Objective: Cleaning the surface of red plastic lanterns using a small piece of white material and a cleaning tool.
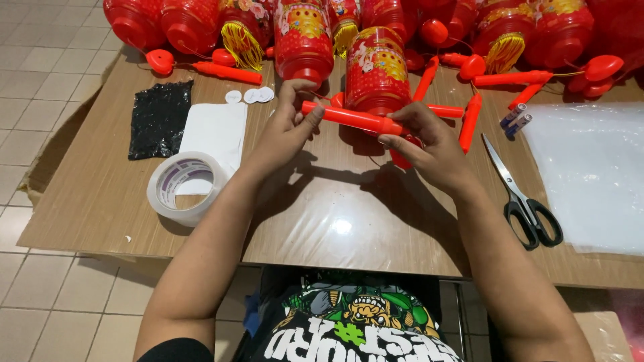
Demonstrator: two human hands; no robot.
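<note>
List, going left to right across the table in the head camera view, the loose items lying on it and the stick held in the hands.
Black bag → roll of tape → red stick, held by the left hand and right hand → scissors → clear plastic sheet.

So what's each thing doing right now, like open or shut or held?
Red stick: held level, off the table, both hands on it.
Left hand: grip shut on the stick's end.
Right hand: grip shut on the other end.
Scissors: lying shut.
Tape roll: lying flat.
Lantern: standing behind the stick.
</note>
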